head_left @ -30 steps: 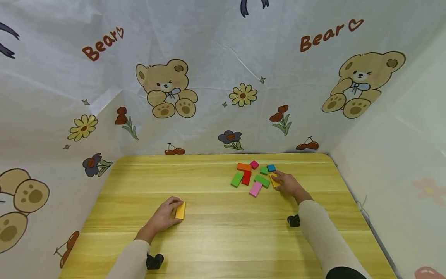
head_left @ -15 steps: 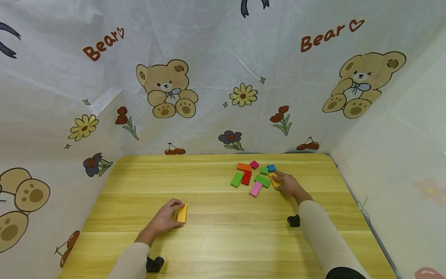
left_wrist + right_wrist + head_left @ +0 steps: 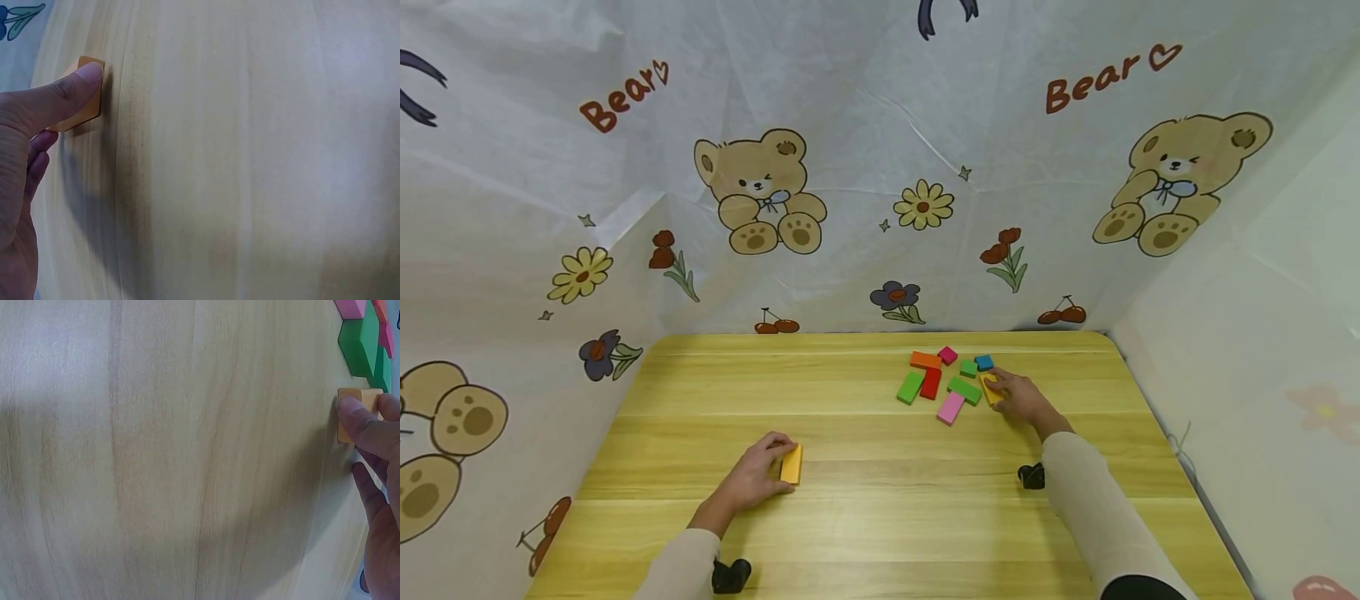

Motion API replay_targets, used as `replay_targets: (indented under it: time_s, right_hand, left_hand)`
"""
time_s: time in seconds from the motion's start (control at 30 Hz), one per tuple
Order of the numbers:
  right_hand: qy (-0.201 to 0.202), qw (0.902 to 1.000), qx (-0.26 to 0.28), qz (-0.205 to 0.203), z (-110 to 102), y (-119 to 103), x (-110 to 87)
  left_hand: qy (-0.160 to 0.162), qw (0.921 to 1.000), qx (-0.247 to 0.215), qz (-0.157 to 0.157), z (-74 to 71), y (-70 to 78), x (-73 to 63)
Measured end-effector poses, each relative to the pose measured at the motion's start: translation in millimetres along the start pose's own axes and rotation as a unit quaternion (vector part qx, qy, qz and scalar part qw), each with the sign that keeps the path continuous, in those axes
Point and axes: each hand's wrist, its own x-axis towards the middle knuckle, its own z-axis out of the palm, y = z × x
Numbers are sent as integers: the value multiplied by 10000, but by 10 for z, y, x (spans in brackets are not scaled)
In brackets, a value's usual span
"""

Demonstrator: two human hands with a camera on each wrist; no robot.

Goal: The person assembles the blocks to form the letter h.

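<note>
At the left of the table, my left hand (image 3: 754, 477) pinches a yellow block (image 3: 792, 465) between thumb and fingers. In the left wrist view the thumb lies across that block (image 3: 90, 107), close over the wood. My right hand (image 3: 1021, 395) pinches a second yellow block (image 3: 990, 388) at the right side of a group of coloured blocks. The right wrist view shows the thumb on the near face of this block (image 3: 345, 432), with a green block (image 3: 359, 349) just beyond it.
Around the right hand lie a blue block (image 3: 984, 362), a small green block (image 3: 969, 367), a longer green block (image 3: 964, 389) and a pink block (image 3: 951, 408). Farther left are red (image 3: 931, 383), orange (image 3: 926, 360) and green (image 3: 910, 387) blocks. A bear-print cloth hangs behind the table.
My left hand has moved slightly toward the near edge, and a little right, with its yellow block. The right hand and its block have stayed in place.
</note>
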Motion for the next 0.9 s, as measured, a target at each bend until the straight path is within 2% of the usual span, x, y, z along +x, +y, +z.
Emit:
replay_targets:
  time_s: [0.3,0.53,0.7,0.9]
  right_hand:
    - [-1,10000,-63,-30,-2,-7,4]
    - [12,9999,-102,-30,2,-11,4]
    - [19,10000,-67,-10,-4,-25,-4]
    - [26,10000,-65,-21,-12,-16,-14]
  left_hand:
    - [108,9998,82,130,-2,-1,-23]
    - [442,9989,-42,142,-6,2,-33]
    - [581,9977,146,321,15,19,-29]
    - [551,9964,415,499,21,28,-40]
